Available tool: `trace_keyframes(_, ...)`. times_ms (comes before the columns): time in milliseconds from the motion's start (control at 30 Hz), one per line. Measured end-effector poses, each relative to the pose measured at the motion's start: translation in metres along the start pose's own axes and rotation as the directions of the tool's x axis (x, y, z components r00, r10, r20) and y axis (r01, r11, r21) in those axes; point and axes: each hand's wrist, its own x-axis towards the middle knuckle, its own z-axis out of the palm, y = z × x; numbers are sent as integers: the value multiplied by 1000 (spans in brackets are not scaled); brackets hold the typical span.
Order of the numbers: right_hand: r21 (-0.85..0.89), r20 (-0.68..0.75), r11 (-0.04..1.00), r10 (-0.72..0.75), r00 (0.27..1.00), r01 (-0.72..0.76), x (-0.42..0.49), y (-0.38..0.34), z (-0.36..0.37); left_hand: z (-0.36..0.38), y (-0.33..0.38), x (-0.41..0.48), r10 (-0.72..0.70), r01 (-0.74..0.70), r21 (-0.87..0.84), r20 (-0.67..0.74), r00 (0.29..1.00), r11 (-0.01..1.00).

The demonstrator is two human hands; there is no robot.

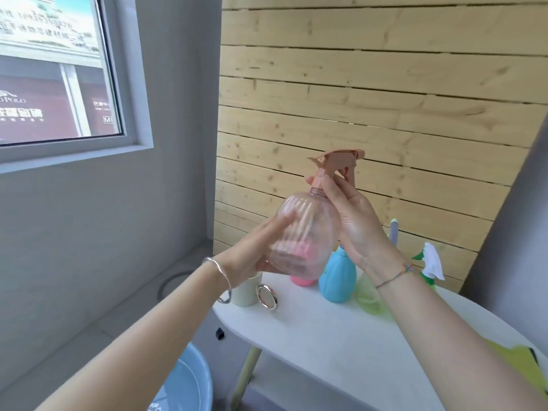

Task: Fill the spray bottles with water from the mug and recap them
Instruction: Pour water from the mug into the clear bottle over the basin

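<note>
Nearest, low on the left, a blue basin (186, 384) sits on the floor by the counter's (326, 336) rounded near edge; above that edge both hands hold the pink spray bottle (308, 229) in the air, long axis near vertical. The left hand (255, 253) cups the ribbed belly from the left and below; the right hand's (355, 221) grip is closed on the collar just under the spray head (335, 161), which it pinches. The right hand sits directly above the left, so the head would lift straight up along the neck; open air above. The bottle looks empty, so probably unscrewing. Beyond, the mug (246, 292) stands under the left wrist at the counter's left edge; farther right a blue bottle (338, 277) and green bottle (367, 295) crowd the plank wall.
</note>
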Motion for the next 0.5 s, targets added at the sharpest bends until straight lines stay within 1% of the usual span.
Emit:
trace_keyframes(33, 27, 43, 999, 24, 999, -25, -2, -1, -2, 1, 0, -3, -46, 51, -73, 76, 996, 996)
trace_keyframes(67, 52, 65, 998, 40, 997, -43, -4, 0, -3, 1, -4, -3, -77, 87, -90, 111, 991, 992)
trace_keyframes(100, 65, 57, 997, 42, 997, -46, -6, 1, -4, 4, -6, -3, -94, 103, -77, 111, 989, 992)
trace_keyframes(133, 58, 24, 998, 27, 999, -29, -7, 3, -5, 9, -9, -3, -83, 84, -14, 45, 996, 996)
trace_keyframes(167, 33, -20, 999, -1, 1000, 1, -8, 5, -6, 14, -10, -1, -41, 43, 49, -43, 998, 998)
trace_keyframes(233, -7, -95, 999, -49, 994, 48, -12, 9, -7, 24, -8, -1, 127, -85, 188, -223, 967, 978)
trace_keyframes(267, -18, -111, 999, -52, 992, 51, -13, 11, -7, 26, -6, -1, 191, -135, 225, -244, 951, 965)
trace_keyframes(333, -72, -104, 996, -55, 993, 47, -15, 13, -5, 28, -5, -1, 239, -182, 272, -194, 951, 945)
trace_keyframes(400, -130, -59, 991, -47, 997, 39, -17, 12, -3, 25, -6, -2, 234, -174, 324, -155, 960, 930)
trace_keyframes(433, -120, -39, 993, -23, 999, 18, -18, 12, -3, 23, -8, -2, 210, -155, 324, -143, 967, 933)
trace_keyframes(500, -50, -6, 998, 43, 999, -43, -18, 11, -5, 15, -13, 0, 122, -101, 208, -91, 988, 973)
